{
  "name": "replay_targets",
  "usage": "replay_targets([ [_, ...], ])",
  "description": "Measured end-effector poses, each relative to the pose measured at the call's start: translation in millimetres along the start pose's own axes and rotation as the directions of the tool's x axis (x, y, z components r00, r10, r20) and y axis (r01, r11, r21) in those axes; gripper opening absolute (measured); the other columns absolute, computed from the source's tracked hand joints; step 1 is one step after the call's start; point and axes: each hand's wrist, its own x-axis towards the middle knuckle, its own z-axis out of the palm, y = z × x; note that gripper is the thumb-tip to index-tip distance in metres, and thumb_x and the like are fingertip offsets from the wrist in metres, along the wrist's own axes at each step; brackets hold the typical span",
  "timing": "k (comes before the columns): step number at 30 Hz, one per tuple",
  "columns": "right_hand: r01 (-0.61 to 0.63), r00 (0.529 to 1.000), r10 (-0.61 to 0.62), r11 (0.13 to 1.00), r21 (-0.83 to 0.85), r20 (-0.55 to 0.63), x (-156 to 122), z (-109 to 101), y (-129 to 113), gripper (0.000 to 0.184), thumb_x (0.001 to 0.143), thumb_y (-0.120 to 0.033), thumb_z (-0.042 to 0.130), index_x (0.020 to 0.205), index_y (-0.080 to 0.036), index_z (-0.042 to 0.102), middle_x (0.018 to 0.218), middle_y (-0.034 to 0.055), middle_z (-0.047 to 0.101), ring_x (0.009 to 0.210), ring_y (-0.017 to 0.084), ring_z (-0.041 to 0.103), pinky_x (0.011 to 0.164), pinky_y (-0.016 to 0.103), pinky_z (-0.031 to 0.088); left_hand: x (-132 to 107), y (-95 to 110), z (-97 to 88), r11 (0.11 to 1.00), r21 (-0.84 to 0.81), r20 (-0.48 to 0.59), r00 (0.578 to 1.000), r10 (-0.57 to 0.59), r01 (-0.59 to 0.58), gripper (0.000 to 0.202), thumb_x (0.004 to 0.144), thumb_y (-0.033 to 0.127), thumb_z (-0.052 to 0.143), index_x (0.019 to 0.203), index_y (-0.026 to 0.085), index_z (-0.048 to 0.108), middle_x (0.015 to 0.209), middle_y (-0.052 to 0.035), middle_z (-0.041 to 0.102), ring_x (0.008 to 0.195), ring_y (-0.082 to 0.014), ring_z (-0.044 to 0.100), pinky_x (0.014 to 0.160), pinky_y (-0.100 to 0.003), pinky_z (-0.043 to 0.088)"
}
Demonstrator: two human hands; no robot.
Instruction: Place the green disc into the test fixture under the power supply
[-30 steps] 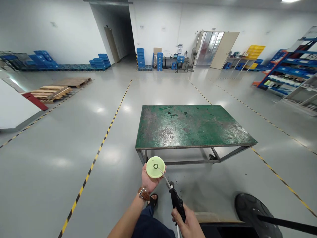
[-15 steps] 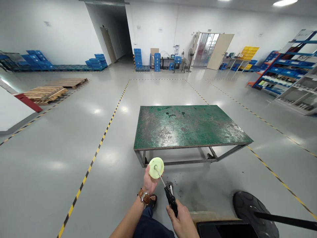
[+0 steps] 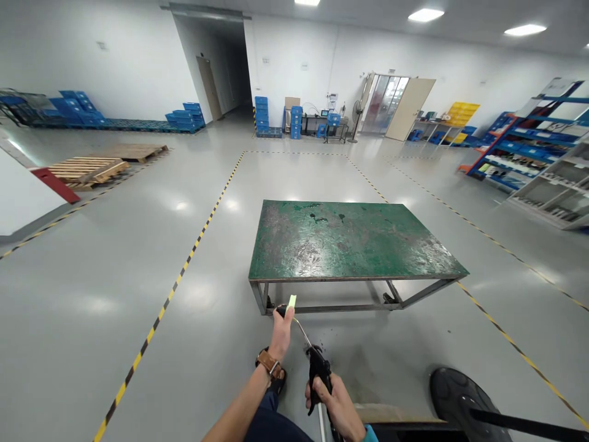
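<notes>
My left hand (image 3: pixel 280 336), with a brown-strapped watch on its wrist, is closed round a pale yellow-green disc (image 3: pixel 292 301). The disc is turned nearly edge-on, and a black part (image 3: pixel 280 311) shows at its left side, partly covered by my fingers. A black air blow gun (image 3: pixel 316 363) is gripped in my right hand (image 3: pixel 338 402). Its thin bent metal nozzle (image 3: pixel 301 330) points up and left, the tip close to the disc's right side; whether they touch I cannot tell. A pale hose runs down from the gun.
Ahead stands a low green-topped table (image 3: pixel 354 239) with a scuffed surface and metal frame. At lower right are a round black base (image 3: pixel 460 402) with a pole and a dark box. Wooden pallets (image 3: pixel 87 172) lie left; shelves (image 3: pixel 534 147) stand right. Striped tape marks the floor.
My left hand has turned the disc from face-on to nearly edge-on, bringing the black part into view. The nozzle has moved from the disc's centre hole to its right side.
</notes>
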Motion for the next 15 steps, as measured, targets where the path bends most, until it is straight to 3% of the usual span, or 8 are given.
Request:
replay_targets([
  [4, 0.018, 1.000, -0.018, 0.998, 0.053, 0.007, 7, 2, 15, 0.071, 0.084, -0.084, 0.048, 0.072, -0.015, 0.057, 0.062, 0.0086, 0.059, 0.061, 0.018, 0.054, 0.066, 0.033, 0.043, 1, 0, 2.0, 0.993, 0.115, -0.053, 0.998, 0.027, -0.020, 0.041, 0.084, 0.042, 0.076, 0.106, 0.015, 0.054, 0.105, -0.0109, 0.058, 0.107, -0.0303, 0.052, 0.105, -0.043, 0.034],
  [7, -0.007, 0.999, 0.002, 0.990, 0.138, 0.037, 11, 6, 22, 0.070, 0.082, -0.084, 0.051, 0.076, -0.015, 0.057, 0.067, 0.0094, 0.062, 0.062, 0.019, 0.057, 0.066, 0.033, 0.045, 1, -1, 0.1, 0.990, 0.142, -0.070, 0.997, 0.018, -0.008, 0.047, 0.080, 0.047, 0.078, 0.105, 0.016, 0.052, 0.108, -0.0128, 0.059, 0.114, -0.0345, 0.051, 0.105, -0.043, 0.032],
  [13, 0.001, 1.000, -0.001, 0.998, 0.069, 0.007, 13, 14, 20, 0.070, 0.085, -0.083, 0.045, 0.068, -0.016, 0.055, 0.057, 0.0081, 0.057, 0.057, 0.018, 0.054, 0.062, 0.032, 0.040, 3, -1, -5.8, 0.996, 0.093, -0.091, 0.996, -0.004, 0.012, 0.047, 0.076, 0.044, 0.084, 0.103, 0.016, 0.057, 0.108, -0.0126, 0.062, 0.120, -0.0361, 0.050, 0.109, -0.044, 0.030],
  [15, -0.017, 1.000, 0.016, 0.995, 0.100, 0.014, 15, 16, 22, 0.069, 0.083, -0.084, 0.048, 0.073, -0.016, 0.056, 0.064, 0.0093, 0.061, 0.061, 0.020, 0.059, 0.066, 0.034, 0.045, 5, 0, -7.5, 0.999, 0.033, -0.085, 0.996, -0.027, 0.030, 0.041, 0.080, 0.040, 0.082, 0.104, 0.015, 0.059, 0.111, -0.0115, 0.063, 0.121, -0.0335, 0.051, 0.110, -0.046, 0.031],
])
